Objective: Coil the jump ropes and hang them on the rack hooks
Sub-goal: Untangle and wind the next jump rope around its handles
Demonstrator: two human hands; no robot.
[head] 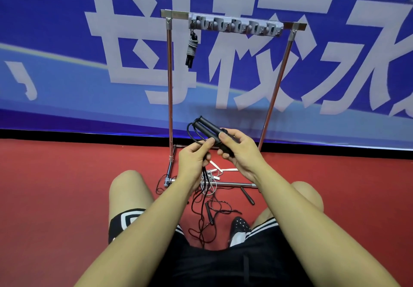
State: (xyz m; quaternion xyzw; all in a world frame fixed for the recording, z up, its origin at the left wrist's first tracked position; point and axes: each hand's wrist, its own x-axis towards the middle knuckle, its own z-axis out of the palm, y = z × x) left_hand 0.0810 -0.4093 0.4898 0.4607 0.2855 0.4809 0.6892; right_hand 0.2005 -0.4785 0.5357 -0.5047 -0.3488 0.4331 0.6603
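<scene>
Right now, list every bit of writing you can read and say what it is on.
"母校": large pale characters on the blue banner behind the rack.
"永": third character, cut off at the right edge, likely.
Jump rope handles, hook strip, shorts: no readable text.

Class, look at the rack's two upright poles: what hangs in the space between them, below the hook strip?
In the head view, one coiled rope hangs from the leftmost hook, beside the left pole. The rest across to the right pole is bare.

Indoor sports hall or gym: red sports flooring [67, 197], large blue banner [55, 63] with white characters along the wall, metal rack [169, 85] holding a coiled jump rope [191, 48].
</scene>
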